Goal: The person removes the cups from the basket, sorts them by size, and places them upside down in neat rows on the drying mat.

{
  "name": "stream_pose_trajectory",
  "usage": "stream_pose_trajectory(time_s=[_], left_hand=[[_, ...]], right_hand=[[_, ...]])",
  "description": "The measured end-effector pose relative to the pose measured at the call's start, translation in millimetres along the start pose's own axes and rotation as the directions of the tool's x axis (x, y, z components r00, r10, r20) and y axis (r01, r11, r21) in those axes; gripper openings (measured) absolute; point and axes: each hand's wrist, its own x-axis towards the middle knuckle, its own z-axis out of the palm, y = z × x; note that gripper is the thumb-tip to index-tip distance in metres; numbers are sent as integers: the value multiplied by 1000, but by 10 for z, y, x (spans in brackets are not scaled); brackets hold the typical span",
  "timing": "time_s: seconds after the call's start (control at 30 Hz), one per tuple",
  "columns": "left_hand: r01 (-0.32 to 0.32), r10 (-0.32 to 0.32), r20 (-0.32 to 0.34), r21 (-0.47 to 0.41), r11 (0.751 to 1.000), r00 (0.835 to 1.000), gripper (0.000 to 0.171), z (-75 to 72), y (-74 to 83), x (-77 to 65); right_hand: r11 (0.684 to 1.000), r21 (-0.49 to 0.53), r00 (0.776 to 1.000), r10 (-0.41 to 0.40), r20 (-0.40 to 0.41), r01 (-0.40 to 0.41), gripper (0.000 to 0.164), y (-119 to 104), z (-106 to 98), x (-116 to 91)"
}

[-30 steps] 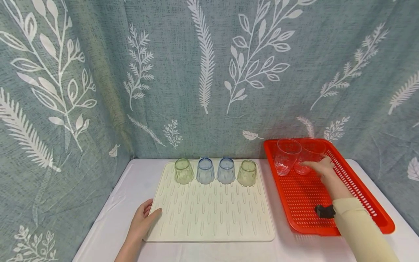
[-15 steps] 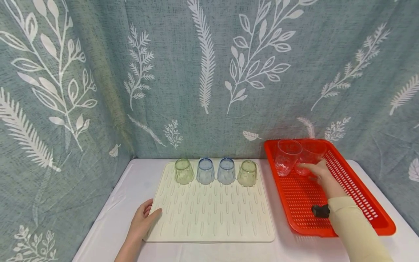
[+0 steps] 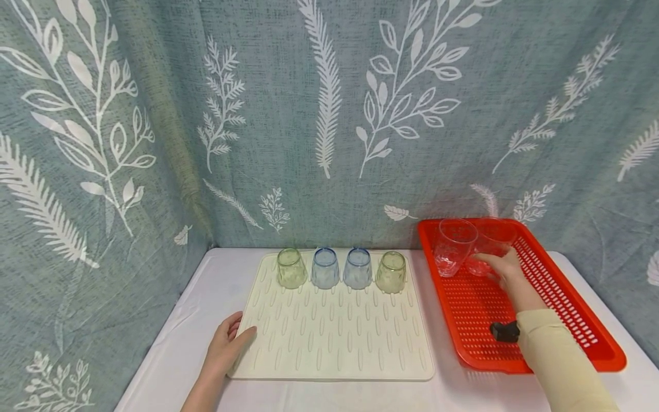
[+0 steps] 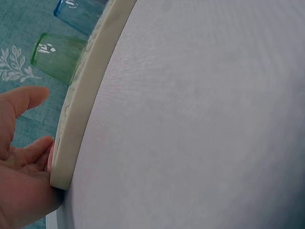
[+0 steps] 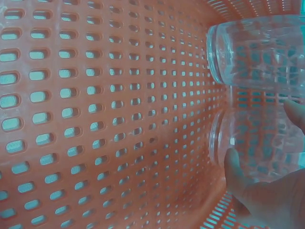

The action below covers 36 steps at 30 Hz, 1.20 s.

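Observation:
My right hand [image 3: 505, 270] reaches into the red plastic basket [image 3: 568, 286] and holds the right one of two clear drinking glasses [image 3: 476, 266], thumb and fingers spread around its sides. In the right wrist view, a fingertip lies over the lower part of this glass [image 5: 257, 138]. The other clear glass [image 3: 450, 252] stands close beside it on the left. My left hand [image 3: 226, 346] is at the left edge of the cream drying mat [image 3: 334, 337]. In the left wrist view, its thumb stands apart above the mat, with the other fingers at the edge.
Along the mat's back edge stand a green glass [image 3: 291, 269], two blue glasses [image 3: 325, 269] and another green glass [image 3: 391, 272]. A leaf-patterned curtain [image 3: 288, 114] hangs right behind the white table [image 3: 206, 286]. The basket's raised rim surrounds the clear glasses.
My right hand has moved slightly left and lower around the right clear glass. The left hand stays at the mat's edge, and the whole view has shifted a little.

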Motion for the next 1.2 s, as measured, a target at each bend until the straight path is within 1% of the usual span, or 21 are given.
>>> stream_pose_trajectory(time_s=[0.23,0.33,0.47,0.63,0.77,0.9,0.97,1.1,1.2], left_hand=[[3,-3,1,-1,1000,1000,71,0,-8,5],[6,-6,2,0,1000,1000,72,6,-8,9],[7,-7,7,2,1000,1000,73,10,-7,14],[9,-9,14,0,1000,1000,73,4,-14,17],[10,-10,12,14,1000,1000,72,1,-13,8],[11,-11,14,21,1000,1000,72,2,-2,-5],[13,-13,15,25,1000,1000,72,-1,4,-12],[22,-23,18,27,999,1000,72,-12,4,-13],[25,-26,24,24,999,999,73,-12,13,-4]], right_hand=[[1000,-20,1000,1,4,-1,78,3,-12,0],[999,-29,1000,13,-13,-14,80,-1,-25,-11],[1000,-6,999,25,-32,-25,81,-17,-57,-23],[1000,6,1000,26,-17,-25,84,-69,-135,-47],[999,8,999,44,-24,-44,91,-149,-189,-78],[997,17,996,73,-59,-72,97,-244,-222,-126],[997,24,994,72,-77,-71,98,-293,-230,-157],[999,25,991,34,-126,-31,98,-401,-235,-228],[999,36,985,5,-174,1,98,-477,-229,-290]])
